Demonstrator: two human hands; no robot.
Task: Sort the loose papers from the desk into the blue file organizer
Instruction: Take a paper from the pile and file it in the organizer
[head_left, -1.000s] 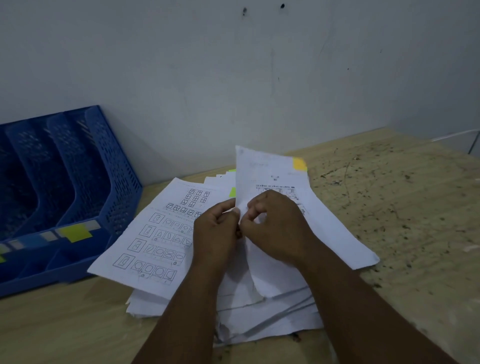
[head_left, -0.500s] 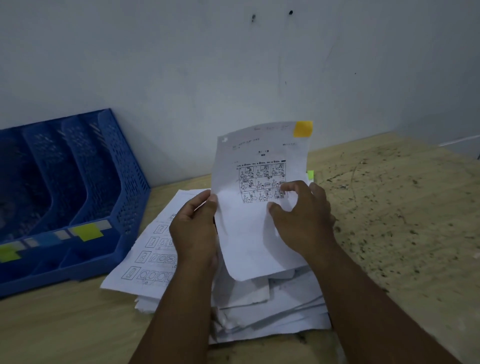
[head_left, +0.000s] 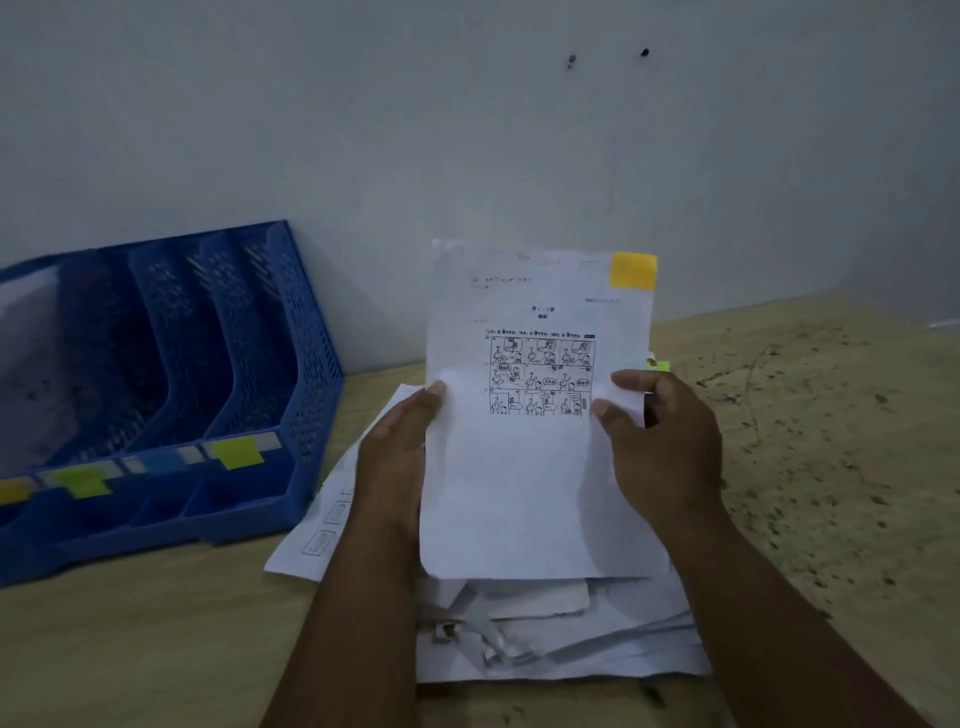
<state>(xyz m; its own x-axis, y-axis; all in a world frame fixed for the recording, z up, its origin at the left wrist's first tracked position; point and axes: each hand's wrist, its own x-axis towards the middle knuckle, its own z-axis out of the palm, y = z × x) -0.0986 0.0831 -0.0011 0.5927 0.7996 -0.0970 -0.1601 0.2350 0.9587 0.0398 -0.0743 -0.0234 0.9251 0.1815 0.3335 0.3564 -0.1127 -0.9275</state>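
I hold one white sheet (head_left: 519, 483) upright above the paper pile (head_left: 561, 654). It carries a printed comic grid and an orange sticky tab at its top right corner. My left hand (head_left: 400, 457) grips its left edge, thumb on the front. My right hand (head_left: 660, 447) pinches its right edge, where the paper curls over the fingers. The blue file organizer (head_left: 306, 415) stands at the left against the wall, with several slots and yellow, green and orange tabs along its front rail. One slot at the far left seems to hold paper.
The wooden desk (head_left: 831, 441) is speckled with dark marks on the right. A grey wall rises close behind the desk. A small green tab (head_left: 661, 366) on another sheet peeks out behind my right hand.
The sheet was lifted off the pile and raised upright facing me. My hands moved apart from the centre to its left and right edges.
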